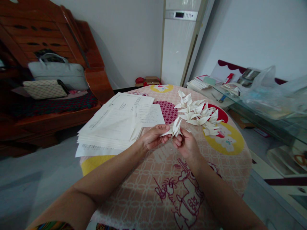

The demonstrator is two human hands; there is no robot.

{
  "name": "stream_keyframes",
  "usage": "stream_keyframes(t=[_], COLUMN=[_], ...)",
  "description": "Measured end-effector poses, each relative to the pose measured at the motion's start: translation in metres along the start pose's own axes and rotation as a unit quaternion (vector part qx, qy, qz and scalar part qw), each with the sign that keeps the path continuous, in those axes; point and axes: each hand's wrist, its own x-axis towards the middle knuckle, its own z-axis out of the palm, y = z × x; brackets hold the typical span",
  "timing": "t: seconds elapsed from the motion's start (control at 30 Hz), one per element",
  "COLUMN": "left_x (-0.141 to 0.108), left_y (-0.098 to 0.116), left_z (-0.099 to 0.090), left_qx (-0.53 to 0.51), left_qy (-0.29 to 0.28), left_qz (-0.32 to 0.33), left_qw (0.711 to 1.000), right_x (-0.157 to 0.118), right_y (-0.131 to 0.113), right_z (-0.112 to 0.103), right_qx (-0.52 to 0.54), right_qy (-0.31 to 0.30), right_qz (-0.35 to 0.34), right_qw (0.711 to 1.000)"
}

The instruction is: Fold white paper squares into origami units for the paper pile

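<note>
Between my two hands, just above the round table, is a white folded paper crane point(176, 127) with its pointed parts sticking up. My left hand point(157, 135) pinches its left side between thumb and fingers. On the other side, the fingers of my right hand point(187, 142) are closed on its right end. Beyond my right hand lies a cluster of several similar paper cranes point(198, 111). Left of my hands sits a thick stack of printed paper sheets point(109, 124), with a smaller printed sheet point(150, 115) at its right edge.
A patterned cloth point(148, 188) covers the round table. At the right stands a glass-topped stand point(268, 118) with plastic bags point(266, 86) and papers on it. A wooden bench point(93, 80) with a grey bag point(59, 75) is at the left, and a tall white air conditioner point(178, 44) behind.
</note>
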Motion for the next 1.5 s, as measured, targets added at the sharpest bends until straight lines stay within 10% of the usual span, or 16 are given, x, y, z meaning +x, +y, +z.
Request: stream_keyframes(t=[1.5], left_x=[0.0034], left_y=[-0.0059], left_z=[0.0023], left_qx=[0.019], left_qy=[0.051], left_qz=[0.024], left_qw=[0.998], right_x=[0.0031], right_y=[-0.0051], right_z=[-0.0036], right_qx=[-0.006], right_qy=[0.015], right_qz=[0.002], right_qw=[1.0])
